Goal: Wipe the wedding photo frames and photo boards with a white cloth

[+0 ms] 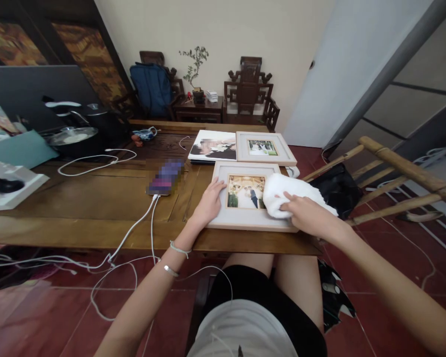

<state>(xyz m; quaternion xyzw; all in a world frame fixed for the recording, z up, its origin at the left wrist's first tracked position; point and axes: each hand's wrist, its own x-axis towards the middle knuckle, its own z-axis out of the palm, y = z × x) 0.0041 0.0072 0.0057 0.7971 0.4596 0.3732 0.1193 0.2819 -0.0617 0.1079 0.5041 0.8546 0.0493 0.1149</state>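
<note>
A pale picture frame (pixel 223 171) holding a photo lies flat at the near edge of a wooden table (pixel 96 203). My left hand (pixel 209 201) rests flat on the frame's left border, fingers stretched out. My right hand (pixel 305 213) presses a white cloth (pixel 295 191) onto the frame's right side, fingers laid over the cloth. The cloth spills past the frame's right edge.
A second frame (pixel 265 148) and a large photo print (pixel 214 145) lie further back. A phone (pixel 166 177) with white cables (pixel 134 228) lies left of the frame. Pots (pixel 74 131) and papers fill the left. A bamboo chair (pixel 394 171) stands at the right.
</note>
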